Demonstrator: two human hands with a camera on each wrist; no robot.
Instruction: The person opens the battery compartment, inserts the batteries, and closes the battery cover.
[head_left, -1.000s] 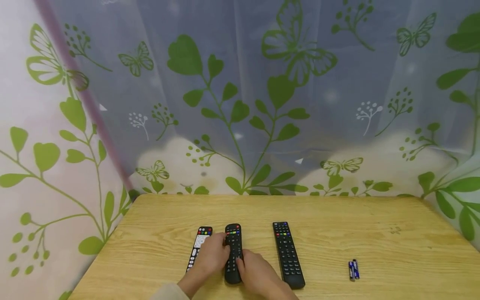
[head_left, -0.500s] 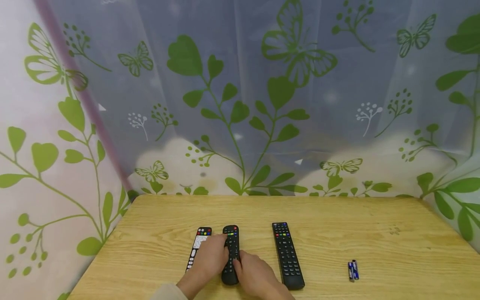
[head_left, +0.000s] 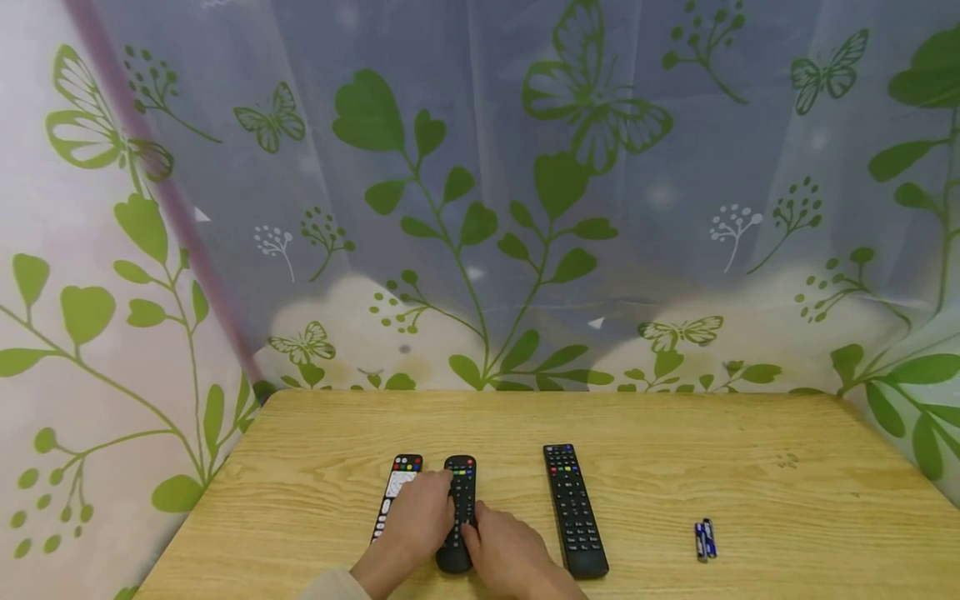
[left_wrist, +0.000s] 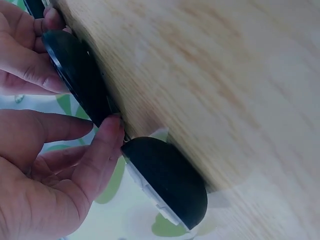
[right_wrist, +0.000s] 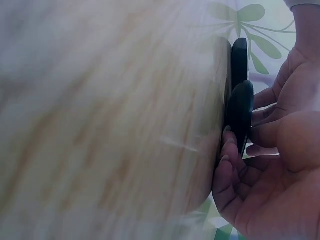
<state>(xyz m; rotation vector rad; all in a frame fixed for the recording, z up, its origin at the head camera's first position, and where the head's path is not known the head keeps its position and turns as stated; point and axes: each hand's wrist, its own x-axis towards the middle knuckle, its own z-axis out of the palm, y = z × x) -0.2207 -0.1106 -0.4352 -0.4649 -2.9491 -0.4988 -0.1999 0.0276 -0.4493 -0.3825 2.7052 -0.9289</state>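
Observation:
A black remote control (head_left: 459,521) lies on the table between the two hands. My left hand (head_left: 420,517) pinches its left side near the upper half, thumb and fingertips at its edge in the left wrist view. On the lower right side, my right hand (head_left: 506,546) grips it, thumb on the top face and curled fingers along the side, as the right wrist view shows. Just left of it lies a remote with white buttons (head_left: 401,482), partly covered by my left hand. In the left wrist view, that white-button remote (left_wrist: 167,182) shows its rounded black end.
A longer black remote (head_left: 576,512) lies to the right of my right hand. Farther right, two blue batteries (head_left: 706,540) lie side by side on the wooden table (head_left: 660,442). A patterned curtain (head_left: 480,250) stands behind the table's far edge.
The middle black remote has slid a little left and toward me, closer to the white-button remote. My right hand has shifted left with it; the left hand has barely moved.

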